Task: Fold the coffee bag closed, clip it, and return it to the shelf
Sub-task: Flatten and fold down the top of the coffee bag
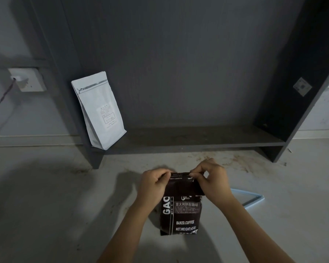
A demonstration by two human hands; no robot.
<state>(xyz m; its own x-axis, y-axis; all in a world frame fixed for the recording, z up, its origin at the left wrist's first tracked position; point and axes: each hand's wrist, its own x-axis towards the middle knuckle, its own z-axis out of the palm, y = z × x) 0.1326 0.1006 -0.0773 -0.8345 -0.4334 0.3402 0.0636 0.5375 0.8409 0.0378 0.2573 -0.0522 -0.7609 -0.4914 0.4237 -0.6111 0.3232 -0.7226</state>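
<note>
Head view has us mid-fold on the coffee bag (179,211), which stands upright on the table (46,205) in front of the shelf (198,143). Our left hand (154,185) and right hand (210,183) each have their grip pinched shut on one top corner, with the rolled edge stretched between the two pinches.

For a good fold, we'd say keep both pinches level so the roll stays square, and press the air out below the grips before creasing. Looks like one fold is in, so another turn down probably helps it hold.

That pale blue clip (253,199) lies just to the right of the right grip, so that hand should be the one to let go and grab it, while the left holds the fold. A white bag (99,111) sits on the shelf, far up and left of the grips.
</note>
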